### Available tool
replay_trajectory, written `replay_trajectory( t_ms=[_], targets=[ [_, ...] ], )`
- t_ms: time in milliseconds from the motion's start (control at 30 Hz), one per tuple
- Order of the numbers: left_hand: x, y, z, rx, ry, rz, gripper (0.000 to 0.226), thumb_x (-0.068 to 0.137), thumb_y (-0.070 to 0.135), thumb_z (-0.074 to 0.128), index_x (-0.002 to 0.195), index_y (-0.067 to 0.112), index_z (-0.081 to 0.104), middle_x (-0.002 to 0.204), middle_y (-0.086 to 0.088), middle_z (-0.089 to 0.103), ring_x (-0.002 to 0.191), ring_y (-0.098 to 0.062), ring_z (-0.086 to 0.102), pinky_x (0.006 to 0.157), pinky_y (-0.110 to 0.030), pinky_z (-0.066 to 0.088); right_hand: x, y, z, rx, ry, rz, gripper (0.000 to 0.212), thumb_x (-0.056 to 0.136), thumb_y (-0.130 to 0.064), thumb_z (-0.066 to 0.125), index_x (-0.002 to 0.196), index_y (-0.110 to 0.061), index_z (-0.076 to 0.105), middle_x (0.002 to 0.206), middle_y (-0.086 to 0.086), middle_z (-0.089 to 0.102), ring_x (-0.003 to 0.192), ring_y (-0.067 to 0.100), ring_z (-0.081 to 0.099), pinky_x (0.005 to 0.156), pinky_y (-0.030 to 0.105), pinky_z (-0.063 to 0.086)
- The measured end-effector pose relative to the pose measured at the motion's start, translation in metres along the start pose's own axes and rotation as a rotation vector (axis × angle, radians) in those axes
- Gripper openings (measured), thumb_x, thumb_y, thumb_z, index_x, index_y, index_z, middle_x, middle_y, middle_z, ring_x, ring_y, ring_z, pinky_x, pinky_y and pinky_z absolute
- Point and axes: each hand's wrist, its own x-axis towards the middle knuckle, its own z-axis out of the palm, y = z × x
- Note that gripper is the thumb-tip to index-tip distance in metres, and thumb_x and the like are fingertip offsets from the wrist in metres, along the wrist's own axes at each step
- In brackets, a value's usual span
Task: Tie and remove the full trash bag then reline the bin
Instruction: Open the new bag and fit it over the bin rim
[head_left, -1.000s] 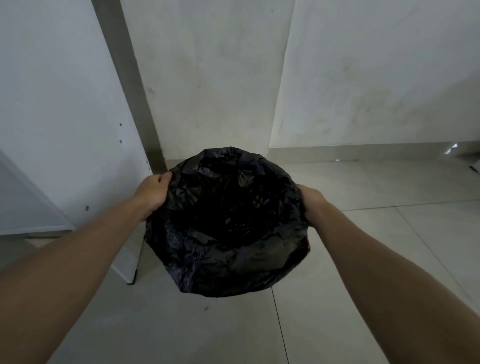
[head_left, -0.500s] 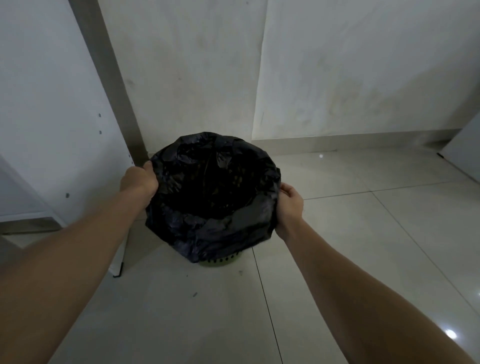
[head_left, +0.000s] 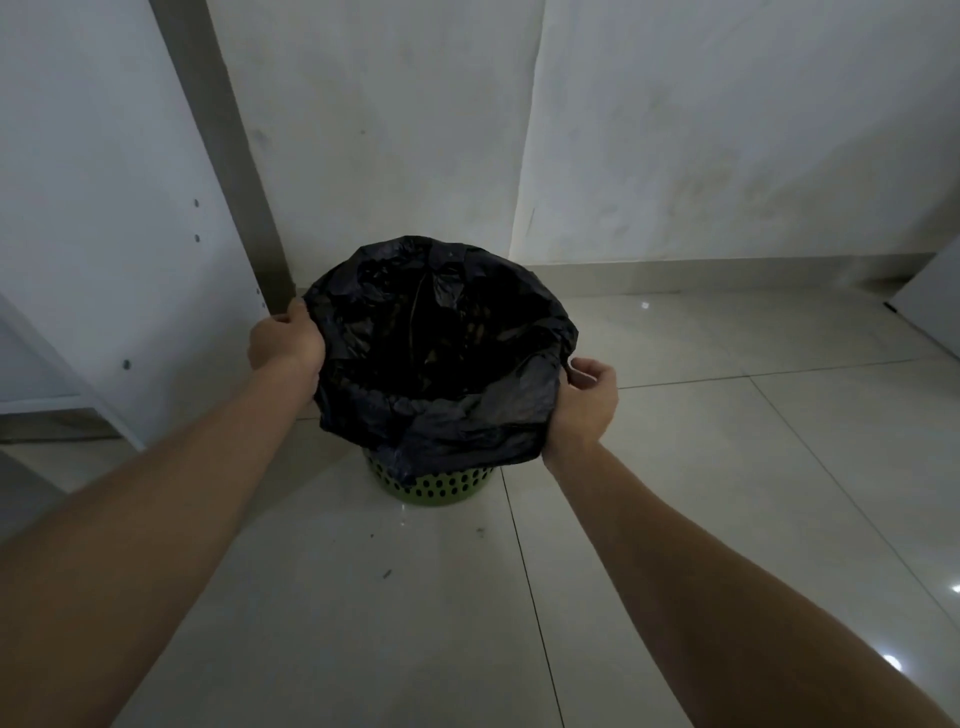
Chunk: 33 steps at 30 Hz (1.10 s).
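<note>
A black trash bag (head_left: 457, 431) lines a green perforated bin (head_left: 441, 486) that stands on the tiled floor in a corner. The bag's mouth gapes wide and its edge hangs down over the bin's rim, hiding all but the bin's lowest band. My left hand (head_left: 283, 340) grips the bag's edge on the left side. My right hand (head_left: 584, 402) pinches the bag's edge on the right side, a little lower. The bag's inside is dark and its contents cannot be made out.
A white cabinet panel (head_left: 119, 218) stands close on the left of the bin, with a grey post (head_left: 249, 171) behind it. White walls meet just behind the bin. Another white panel (head_left: 930, 306) leans at the far right. Small specks of debris lie on the tiles (head_left: 384, 574).
The view has pulled back and up, so the green base of the bin now shows. Both hands have stayed on the bag's edge; the right hand sits lower on the side.
</note>
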Motion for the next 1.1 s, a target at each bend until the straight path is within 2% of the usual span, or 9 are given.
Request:
replay_trajectory(
  t_ms=[67,133,267,467,567,700,833,967,1100],
  targets=[
    [-0.006,-0.004,-0.001,-0.121,0.045,-0.098,0.043,0.104,0.036,0.036,0.123,0.006,0.06,0.128,-0.014,0.061,0.101,-0.031,0.061,0.08,-0.033,0.045,-0.014,0.0,0.005,-0.124,0.046,-0.148,0.014,0.091,-0.002,0.056,0.096,-0.015,0.06,0.091,-0.004,0.064,0.088,0.018,0.063,0.082,0.032,0.054],
    [-0.013,-0.006,-0.002,-0.302,0.04,-0.248,0.047,0.104,0.028,0.032,0.141,0.005,0.049,0.142,-0.011,0.053,0.121,-0.031,0.056,0.098,-0.037,0.046,-0.027,0.002,0.005,-0.107,0.001,-0.14,0.019,0.092,-0.012,0.048,0.104,-0.016,0.063,0.097,-0.008,0.065,0.094,0.014,0.063,0.084,0.028,0.052],
    [-0.025,-0.008,-0.004,-0.457,-0.015,-0.294,0.046,0.103,0.022,0.031,0.142,0.006,0.048,0.142,-0.01,0.055,0.122,-0.029,0.058,0.099,-0.038,0.049,-0.036,0.0,0.001,-0.026,-0.271,-0.064,0.035,0.095,-0.03,0.051,0.122,-0.013,0.065,0.117,0.003,0.069,0.111,0.019,0.064,0.1,0.041,0.052],
    [-0.052,-0.017,-0.002,-0.426,0.034,-0.256,0.047,0.107,0.027,0.024,0.147,0.012,0.045,0.148,-0.011,0.05,0.134,-0.033,0.048,0.111,-0.042,0.039,-0.04,0.005,-0.008,0.003,-0.296,-0.091,0.052,0.089,0.008,0.043,0.129,-0.016,0.066,0.119,0.002,0.071,0.113,0.016,0.066,0.103,0.039,0.052],
    [-0.072,-0.02,-0.003,-0.463,0.136,-0.222,0.043,0.107,0.021,0.028,0.14,0.01,0.053,0.141,-0.014,0.056,0.127,-0.033,0.054,0.106,-0.041,0.043,-0.043,0.008,0.0,-0.09,-0.136,-0.092,0.038,0.089,0.0,0.052,0.12,-0.016,0.069,0.106,-0.002,0.073,0.099,0.016,0.07,0.095,0.04,0.057],
    [-0.09,-0.029,-0.009,-0.638,0.044,-0.228,0.039,0.106,0.025,0.035,0.137,0.017,0.057,0.136,-0.008,0.06,0.121,-0.029,0.058,0.105,-0.038,0.046,-0.053,0.012,0.01,-0.143,0.029,-0.055,0.018,0.086,-0.008,0.065,0.096,-0.022,0.057,0.087,-0.008,0.063,0.084,0.016,0.067,0.085,0.037,0.059],
    [-0.099,-0.033,-0.012,-0.615,0.083,-0.254,0.031,0.105,0.029,0.039,0.127,0.015,0.055,0.114,-0.001,0.06,0.099,-0.022,0.058,0.088,-0.03,0.048,-0.061,0.015,0.011,-0.251,-0.003,-0.175,0.011,0.088,-0.005,0.059,0.094,-0.013,0.053,0.081,-0.008,0.055,0.083,0.025,0.064,0.078,0.04,0.056],
    [-0.106,-0.03,-0.011,-0.539,0.128,-0.321,0.035,0.106,0.038,0.035,0.126,0.014,0.05,0.106,-0.003,0.054,0.091,-0.024,0.054,0.079,-0.032,0.043,-0.08,0.021,0.007,-0.24,-0.085,-0.153,0.01,0.092,-0.017,0.051,0.101,-0.015,0.053,0.093,0.001,0.06,0.092,0.025,0.062,0.073,0.029,0.047],
    [-0.107,-0.025,-0.009,-0.45,0.16,-0.299,0.035,0.108,0.034,0.028,0.125,0.009,0.047,0.101,-0.003,0.047,0.075,-0.021,0.047,0.072,-0.031,0.036,-0.094,0.018,0.006,-0.097,-0.191,-0.056,0.036,0.096,-0.043,0.054,0.111,-0.011,0.059,0.109,0.007,0.065,0.101,0.021,0.064,0.089,0.038,0.055]
  ],
)
